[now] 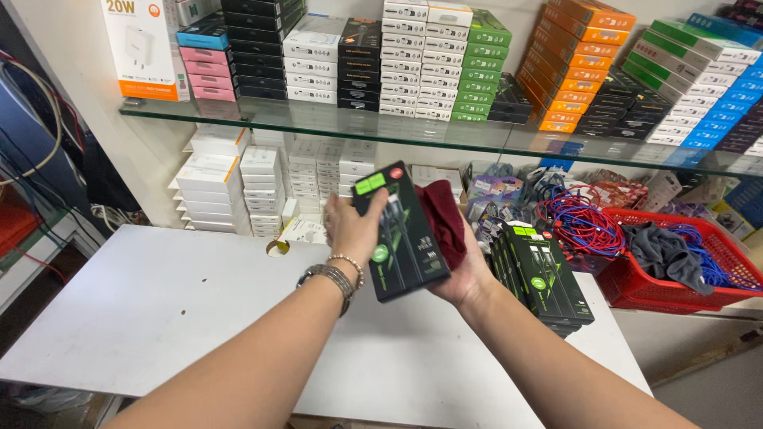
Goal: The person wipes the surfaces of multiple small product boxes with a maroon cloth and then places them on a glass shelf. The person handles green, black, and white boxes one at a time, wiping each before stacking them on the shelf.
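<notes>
My left hand [352, 226] grips the left edge of a flat black box with green marks [401, 238], held tilted above the white table [159, 302]. A watch and a bead bracelet sit on that wrist. My right hand [467, 274] is under the box's right side and holds a dark red cloth [447, 218] bunched against the box. A stack of matching black and green boxes [544, 274] lies on the table just right of my right hand.
A red basket [719, 254] with grey cloth and red and blue cables stands at the right. White boxes [230, 187] are piled against the wall behind the table. A glass shelf [318, 123] above carries rows of coloured boxes. The table has a round hole [278, 248].
</notes>
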